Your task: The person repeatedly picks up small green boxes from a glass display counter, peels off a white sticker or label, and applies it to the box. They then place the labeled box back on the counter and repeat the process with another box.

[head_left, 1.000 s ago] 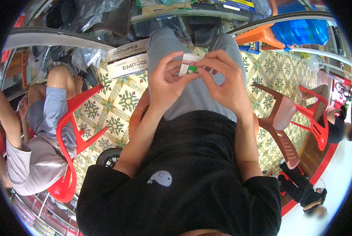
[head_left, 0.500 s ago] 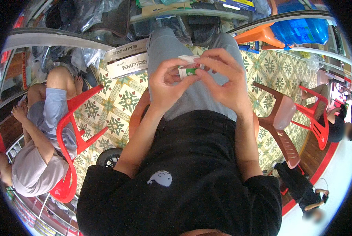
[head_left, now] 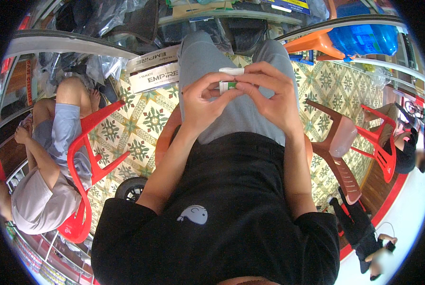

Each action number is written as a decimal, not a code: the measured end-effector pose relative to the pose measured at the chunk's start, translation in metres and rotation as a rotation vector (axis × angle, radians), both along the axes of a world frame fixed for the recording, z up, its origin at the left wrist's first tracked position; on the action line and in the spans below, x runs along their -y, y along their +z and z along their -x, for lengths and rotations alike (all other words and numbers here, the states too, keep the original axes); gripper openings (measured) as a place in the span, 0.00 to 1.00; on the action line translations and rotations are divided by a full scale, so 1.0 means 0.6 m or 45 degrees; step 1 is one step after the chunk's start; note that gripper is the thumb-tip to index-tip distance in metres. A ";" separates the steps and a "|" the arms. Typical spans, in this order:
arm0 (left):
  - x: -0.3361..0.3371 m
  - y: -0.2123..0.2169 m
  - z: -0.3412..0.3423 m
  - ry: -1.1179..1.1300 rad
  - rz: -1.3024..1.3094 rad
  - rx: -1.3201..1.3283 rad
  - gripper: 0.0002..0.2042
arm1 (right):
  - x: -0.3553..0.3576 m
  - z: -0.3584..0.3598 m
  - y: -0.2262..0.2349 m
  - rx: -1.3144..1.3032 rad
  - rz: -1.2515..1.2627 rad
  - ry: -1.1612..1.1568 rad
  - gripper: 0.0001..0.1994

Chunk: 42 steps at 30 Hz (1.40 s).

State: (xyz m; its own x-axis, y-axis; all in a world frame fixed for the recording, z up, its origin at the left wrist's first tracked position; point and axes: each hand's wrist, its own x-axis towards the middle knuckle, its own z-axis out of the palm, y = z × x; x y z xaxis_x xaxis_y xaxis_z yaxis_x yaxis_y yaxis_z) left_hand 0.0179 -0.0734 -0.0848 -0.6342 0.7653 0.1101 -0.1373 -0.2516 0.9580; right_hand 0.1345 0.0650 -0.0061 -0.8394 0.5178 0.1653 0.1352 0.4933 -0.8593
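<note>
A small white-and-green box (head_left: 228, 86) is held above my lap between both hands. My left hand (head_left: 200, 107) grips its left end, thumb below and fingers curled behind it. The fingertips of my right hand (head_left: 275, 104) pinch its right side. A white flap or piece of paper (head_left: 232, 71) stands up just beyond the box, between the fingertips of both hands. Whether it is joined to the box I cannot tell. My fingers cover much of the box, and its contents are hidden.
Long white cartons (head_left: 155, 80) lie on the tiled floor beyond my left knee. At left a person (head_left: 46, 194) sits on a red chair (head_left: 86, 190). A brown plastic chair (head_left: 338, 137) stands at right. Ahead are a glass case and a blue water bottle (head_left: 362, 40).
The white flap now lies straighter across the fingertips, and a red spot beside it no longer shows. My right fingers have shifted slightly. A person at lower right has moved.
</note>
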 end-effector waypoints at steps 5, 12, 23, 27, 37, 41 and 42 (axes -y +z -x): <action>0.002 0.005 -0.001 -0.044 -0.008 -0.028 0.17 | -0.004 -0.005 -0.002 -0.072 0.113 -0.045 0.08; -0.004 0.020 0.006 0.009 0.012 -0.271 0.15 | 0.001 0.003 -0.006 -0.153 0.479 -0.212 0.07; -0.009 -0.014 -0.003 0.035 -0.262 0.009 0.28 | -0.008 -0.006 -0.013 -0.069 0.479 -0.036 0.08; -0.002 0.008 0.002 -0.012 -0.079 0.128 0.18 | -0.008 -0.008 -0.013 -0.038 0.464 -0.048 0.07; -0.001 0.005 0.013 0.006 -0.039 -0.002 0.07 | -0.010 -0.009 0.000 0.016 0.376 -0.023 0.07; 0.000 0.005 0.018 -0.037 -0.041 -0.101 0.08 | -0.011 -0.012 0.003 0.047 0.410 -0.019 0.07; 0.000 0.005 0.018 -0.045 -0.042 -0.093 0.08 | -0.011 -0.013 0.003 0.054 0.422 -0.021 0.07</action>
State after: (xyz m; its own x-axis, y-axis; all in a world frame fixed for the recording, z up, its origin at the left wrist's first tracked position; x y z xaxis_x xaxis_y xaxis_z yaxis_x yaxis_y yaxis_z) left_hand 0.0073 -0.0734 -0.0816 -0.5962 0.7822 0.1809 -0.0764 -0.2796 0.9571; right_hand 0.1422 0.0715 -0.0045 -0.8329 0.5513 -0.0490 0.1798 0.1857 -0.9660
